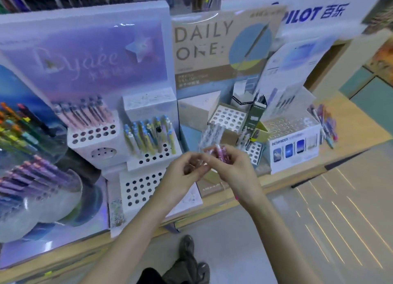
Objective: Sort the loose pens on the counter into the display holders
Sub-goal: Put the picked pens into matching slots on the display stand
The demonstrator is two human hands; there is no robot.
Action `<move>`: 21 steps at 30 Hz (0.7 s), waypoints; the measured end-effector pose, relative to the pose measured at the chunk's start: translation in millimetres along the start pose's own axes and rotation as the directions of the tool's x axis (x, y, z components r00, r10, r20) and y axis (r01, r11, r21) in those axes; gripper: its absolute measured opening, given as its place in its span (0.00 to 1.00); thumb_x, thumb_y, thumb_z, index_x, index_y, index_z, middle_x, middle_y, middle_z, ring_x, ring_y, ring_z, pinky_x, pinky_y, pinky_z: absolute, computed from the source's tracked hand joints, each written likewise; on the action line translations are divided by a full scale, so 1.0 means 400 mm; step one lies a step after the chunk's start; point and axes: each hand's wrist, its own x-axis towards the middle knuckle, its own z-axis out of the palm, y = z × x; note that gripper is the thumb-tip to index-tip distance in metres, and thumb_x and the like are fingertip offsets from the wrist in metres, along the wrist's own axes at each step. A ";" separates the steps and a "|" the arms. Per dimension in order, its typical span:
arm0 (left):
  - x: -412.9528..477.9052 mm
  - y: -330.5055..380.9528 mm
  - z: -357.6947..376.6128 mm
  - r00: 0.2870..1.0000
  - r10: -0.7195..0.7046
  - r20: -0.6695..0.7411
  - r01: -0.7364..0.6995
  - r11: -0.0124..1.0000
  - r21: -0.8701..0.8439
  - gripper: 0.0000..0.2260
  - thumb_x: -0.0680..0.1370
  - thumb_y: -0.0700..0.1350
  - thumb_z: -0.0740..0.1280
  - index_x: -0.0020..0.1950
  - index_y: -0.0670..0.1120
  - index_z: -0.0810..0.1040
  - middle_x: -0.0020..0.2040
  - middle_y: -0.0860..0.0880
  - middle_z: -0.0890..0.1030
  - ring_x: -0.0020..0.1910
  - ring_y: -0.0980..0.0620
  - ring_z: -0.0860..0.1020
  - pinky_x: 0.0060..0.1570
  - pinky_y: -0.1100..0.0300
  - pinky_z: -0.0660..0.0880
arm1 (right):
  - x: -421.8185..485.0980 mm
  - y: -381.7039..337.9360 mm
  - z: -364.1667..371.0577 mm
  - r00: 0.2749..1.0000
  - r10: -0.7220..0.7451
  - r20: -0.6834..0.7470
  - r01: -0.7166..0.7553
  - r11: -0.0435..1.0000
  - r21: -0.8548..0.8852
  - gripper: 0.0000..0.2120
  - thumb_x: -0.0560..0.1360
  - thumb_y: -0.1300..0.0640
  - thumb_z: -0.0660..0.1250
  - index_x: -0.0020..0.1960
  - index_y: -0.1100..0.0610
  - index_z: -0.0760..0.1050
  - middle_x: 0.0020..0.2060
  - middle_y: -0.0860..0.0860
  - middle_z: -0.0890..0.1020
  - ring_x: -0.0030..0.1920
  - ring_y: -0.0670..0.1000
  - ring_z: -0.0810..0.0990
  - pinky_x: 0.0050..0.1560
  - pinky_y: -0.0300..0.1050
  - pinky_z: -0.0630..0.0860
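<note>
My right hand (230, 167) grips a small bundle of pink and white pens (217, 151), their tops sticking out above the fingers. My left hand (185, 169) meets it from the left, fingers curled and pinching the same bundle; motion blur hides the exact hold. Both hands hover over the counter in front of the white holder blocks with round holes (140, 188). Blue and yellow pens (148, 135) stand in the middle block, pink ones (85, 113) in the upper left block.
A beige "DAILY ONE" display (212, 50) has a holed tray (229, 116). To the right stands a "PATHFINDER" box (295, 150) with patterned pens (325, 122) beside it. Colourful pens (19, 126) fill the left displays. The wooden counter edge (276, 181) runs diagonally; floor lies below.
</note>
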 end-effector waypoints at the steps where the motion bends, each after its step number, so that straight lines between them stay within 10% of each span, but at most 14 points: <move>1: 0.012 -0.002 0.002 1.000 -0.012 0.003 0.012 0.999 -0.036 0.07 0.74 0.44 0.71 0.45 0.56 0.77 0.34 0.57 0.78 0.34 0.55 0.78 0.38 0.64 0.74 | 0.010 0.006 -0.010 1.000 -0.006 -0.005 0.006 1.000 -0.001 0.02 0.72 0.59 0.73 0.43 0.56 0.81 0.25 0.41 0.77 0.26 0.38 0.73 0.29 0.27 0.67; 7: 0.057 0.001 0.030 0.994 0.070 -0.081 -0.051 0.975 0.217 0.02 0.75 0.47 0.71 0.45 0.50 0.79 0.43 0.53 0.79 0.42 0.57 0.77 0.43 0.62 0.72 | 0.063 0.017 -0.052 0.999 -0.009 -0.034 0.005 0.992 -0.126 0.08 0.71 0.48 0.71 0.34 0.47 0.76 0.24 0.41 0.70 0.26 0.41 0.67 0.27 0.32 0.65; 14: 0.071 0.025 0.063 0.928 0.048 -0.371 -0.004 0.993 0.119 0.05 0.75 0.41 0.71 0.41 0.50 0.79 0.38 0.57 0.82 0.39 0.60 0.80 0.41 0.66 0.74 | 0.149 0.012 -0.112 0.999 0.000 0.034 0.002 0.997 -0.076 0.17 0.80 0.49 0.60 0.48 0.64 0.76 0.29 0.50 0.69 0.28 0.47 0.66 0.29 0.39 0.64; 21: 0.075 -0.001 0.161 0.741 0.084 -0.666 0.044 0.984 0.174 0.09 0.76 0.40 0.69 0.41 0.53 0.77 0.43 0.48 0.82 0.43 0.54 0.81 0.43 0.65 0.75 | 0.216 0.033 -0.188 0.988 -0.038 0.148 0.026 0.996 0.081 0.15 0.81 0.53 0.59 0.48 0.65 0.75 0.32 0.55 0.72 0.31 0.51 0.67 0.32 0.43 0.65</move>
